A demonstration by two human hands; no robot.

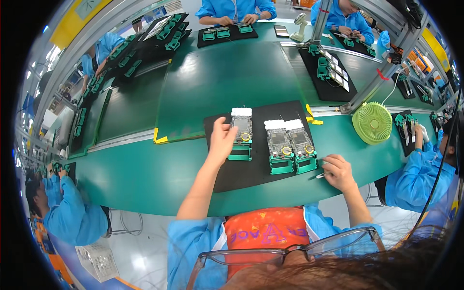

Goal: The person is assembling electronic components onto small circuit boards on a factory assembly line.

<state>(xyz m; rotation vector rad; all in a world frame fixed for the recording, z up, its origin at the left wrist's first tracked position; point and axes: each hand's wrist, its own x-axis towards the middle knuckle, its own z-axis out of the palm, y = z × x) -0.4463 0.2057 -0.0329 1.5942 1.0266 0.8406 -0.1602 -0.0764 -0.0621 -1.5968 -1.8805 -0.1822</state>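
On a black mat [227,179] lie three circuit boards, each set in a green plastic frame with a white block at its far end. My left hand [222,141] is at the left edge of the left circuit board [241,126], fingers apart; whether it touches the board I cannot tell. Side by side to the right lie the middle circuit board [278,140] and the right circuit board [299,137], each with a yellow round part. Just off the mat's right side, my right hand [339,173] is closed on a small slim whitish tool [320,176], mostly hidden by the fingers.
A green fan [372,123] stands right of the mat, by a metal post [372,84]. Beyond the green worktop [130,169] runs a green belt [227,72]. Another black mat [338,94] carries more boards. Co-workers in blue sit across and on both sides.
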